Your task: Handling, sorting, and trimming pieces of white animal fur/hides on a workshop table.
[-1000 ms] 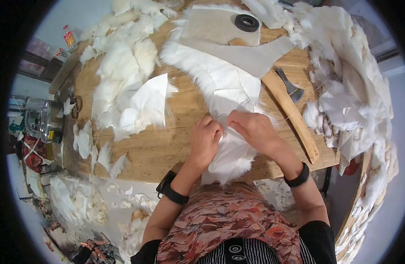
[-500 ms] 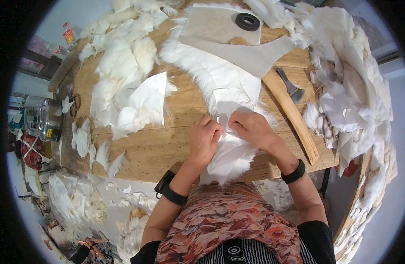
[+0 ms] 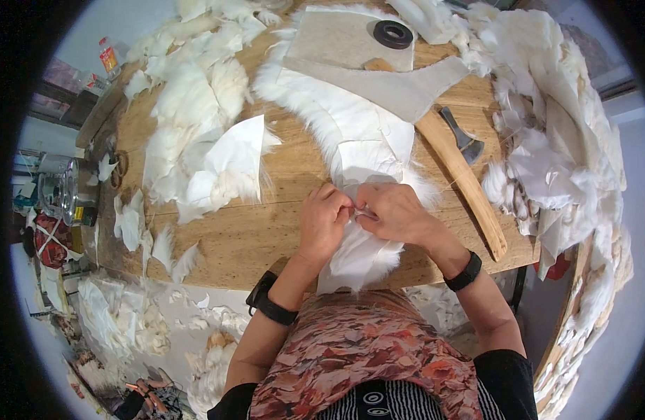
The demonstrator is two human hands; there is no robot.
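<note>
White fur piece [image 3: 361, 255] lies on the wooden table [image 3: 280, 231], pale skin side mostly up, with hair projecting along its edges; its near end reaches the front edge of the table. The left hand [image 3: 326, 220] has its fingers curled and pinches the piece between thumb and fingertips. The right hand [image 3: 392, 211] sits just beside it, thumb and index finger bent toward the same spot; whether these grip anything cannot be told. Each wrist carries a black band.

Beyond the hands, a grey sheet [image 3: 413, 91] with a curved edge overlaps white fur. A black tape roll [image 3: 392, 33] rests at the far side. To the right of the hands, a curved wooden bar [image 3: 466, 192] lies diagonally, with a dark-bladed tool [image 3: 462, 136] just beside it. Loose white fur pieces [image 3: 196, 119] cover the table's left side; a larger fur heap [image 3: 553, 140] occupies the right. A plastic bottle [image 3: 109, 57] stands at far left.
</note>
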